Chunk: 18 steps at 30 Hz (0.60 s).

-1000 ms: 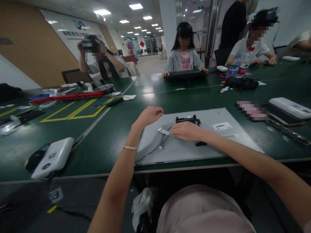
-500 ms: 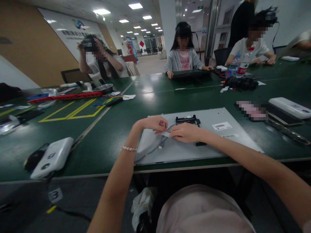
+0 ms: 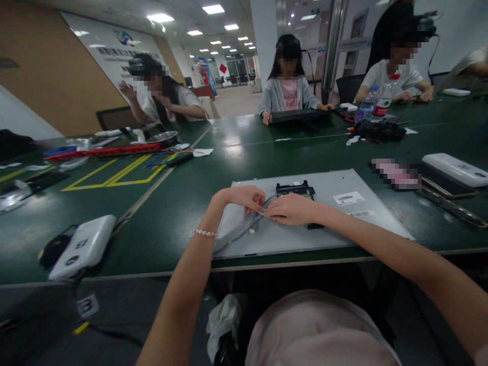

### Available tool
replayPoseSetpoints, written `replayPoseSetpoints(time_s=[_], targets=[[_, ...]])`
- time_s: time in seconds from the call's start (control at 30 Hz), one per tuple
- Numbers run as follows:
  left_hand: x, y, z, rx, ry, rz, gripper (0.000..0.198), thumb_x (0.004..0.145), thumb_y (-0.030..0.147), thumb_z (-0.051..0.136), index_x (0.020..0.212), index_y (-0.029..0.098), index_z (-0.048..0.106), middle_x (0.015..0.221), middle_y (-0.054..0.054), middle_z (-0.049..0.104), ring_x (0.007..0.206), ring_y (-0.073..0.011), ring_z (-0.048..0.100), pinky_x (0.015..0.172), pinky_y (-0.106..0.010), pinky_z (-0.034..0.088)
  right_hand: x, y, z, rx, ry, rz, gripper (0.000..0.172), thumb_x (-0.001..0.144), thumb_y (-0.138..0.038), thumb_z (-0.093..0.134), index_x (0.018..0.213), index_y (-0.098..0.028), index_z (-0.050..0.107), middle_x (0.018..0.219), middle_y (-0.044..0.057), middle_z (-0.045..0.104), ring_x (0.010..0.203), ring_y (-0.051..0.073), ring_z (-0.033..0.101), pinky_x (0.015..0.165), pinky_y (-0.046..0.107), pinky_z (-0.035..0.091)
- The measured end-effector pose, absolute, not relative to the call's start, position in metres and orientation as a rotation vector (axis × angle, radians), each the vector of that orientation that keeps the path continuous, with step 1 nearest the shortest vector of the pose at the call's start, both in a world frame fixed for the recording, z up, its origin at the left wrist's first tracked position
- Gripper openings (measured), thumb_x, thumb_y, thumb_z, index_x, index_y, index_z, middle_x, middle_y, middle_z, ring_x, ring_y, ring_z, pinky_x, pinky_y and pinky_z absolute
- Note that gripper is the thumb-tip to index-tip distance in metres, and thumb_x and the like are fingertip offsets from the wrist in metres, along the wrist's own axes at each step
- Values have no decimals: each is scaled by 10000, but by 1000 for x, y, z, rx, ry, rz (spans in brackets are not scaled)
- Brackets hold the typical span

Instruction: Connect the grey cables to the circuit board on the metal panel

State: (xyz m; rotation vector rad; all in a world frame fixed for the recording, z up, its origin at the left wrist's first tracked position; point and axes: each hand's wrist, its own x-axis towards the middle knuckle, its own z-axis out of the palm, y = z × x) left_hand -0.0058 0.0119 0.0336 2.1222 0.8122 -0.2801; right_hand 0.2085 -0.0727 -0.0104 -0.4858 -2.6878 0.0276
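Left hand (image 3: 252,198): fingertips pinched together on one end of a pale strip.
Right hand (image 3: 293,209): fingertips closed over the other end.
Pale strip (image 3: 263,212): between the hands, over the display panel (image 3: 276,239); seems light, bendy, best held by its ends.
Display panel: flat on the green table (image 3: 179,203); probably stiff, fragile, one to grip by the edges.

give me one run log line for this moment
left hand: at white strip, grip unclear | right hand: pinching white strip | beneath: grey flat panel | on panel: cable, black bracket
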Motion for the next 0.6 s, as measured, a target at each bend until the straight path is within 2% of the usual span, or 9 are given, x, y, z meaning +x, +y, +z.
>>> replayPoseSetpoints(time_s=[0.27,0.6], targets=[[-7,14,28,2090,784,-249,278,694,418,748,707,195,582,541,28,600,483,-132,570,484,-238,428,208,-71,-10,-519,-2705,-2,237,884,-104,546,997,-215,722,971,46,753,900,186,689,778,283,493],[-6,17,26,2076,823,-307,321,688,439,744,727,187,550,549,24,583,519,-144,576,504,-250,424,208,-78,1,-574,-2775,52,248,892,-131,516,981,-207,734,960,51,754,874,196,680,750,291,465]])
